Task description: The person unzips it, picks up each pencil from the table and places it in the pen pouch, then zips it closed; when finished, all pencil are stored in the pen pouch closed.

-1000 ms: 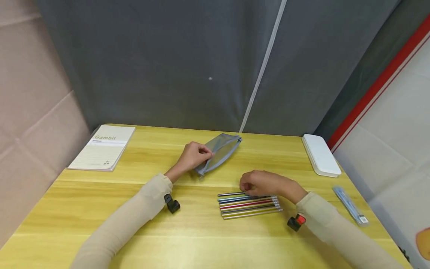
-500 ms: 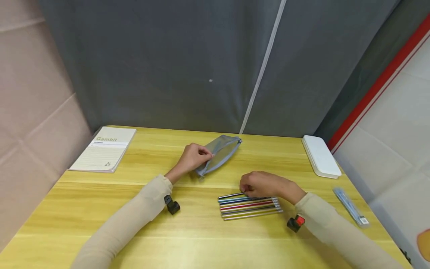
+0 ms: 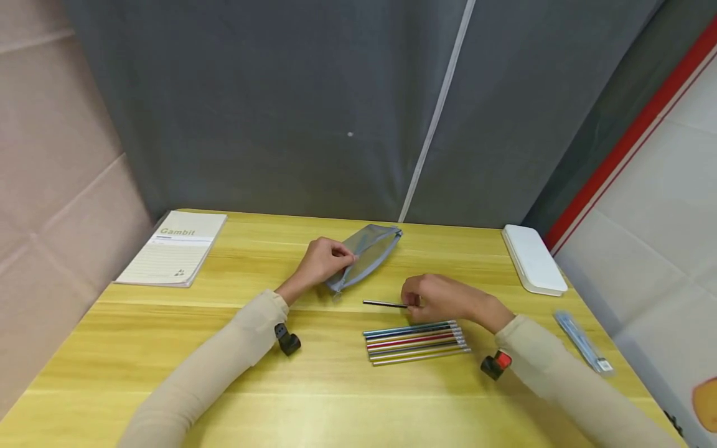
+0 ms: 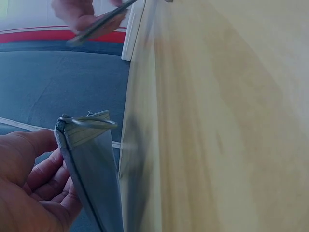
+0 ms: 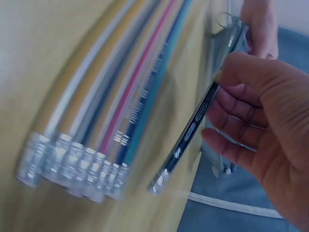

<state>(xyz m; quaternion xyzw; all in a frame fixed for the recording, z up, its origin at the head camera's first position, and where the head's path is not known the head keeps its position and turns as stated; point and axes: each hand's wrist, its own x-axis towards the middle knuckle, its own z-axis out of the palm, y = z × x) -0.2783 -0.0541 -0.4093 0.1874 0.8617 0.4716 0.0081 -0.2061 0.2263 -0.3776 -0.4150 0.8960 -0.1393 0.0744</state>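
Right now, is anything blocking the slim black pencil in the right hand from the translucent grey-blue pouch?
Nothing visible: only yellow wooden tabletop shows between the pencil and the pouch, which the left hand pinches by one edge.

"Gambit" stands on the cover of the notebook (image 3: 170, 250) at far left; its smaller lettering and the pencils' (image 5: 108, 86) print are illegible.

On the tabletop (image 3: 280, 398), the notebook (image 3: 170, 250) lies at the far left corner, the case (image 3: 534, 260) at the far right. The packet (image 3: 584, 342) lies before the case, near the right edge. The pouch (image 3: 366, 241) sits between notebook and case, the pencils (image 3: 414, 340) before it, rightward. Between pouch and pencils, a lone pencil (image 3: 383, 303) is in the right hand (image 3: 448, 298).
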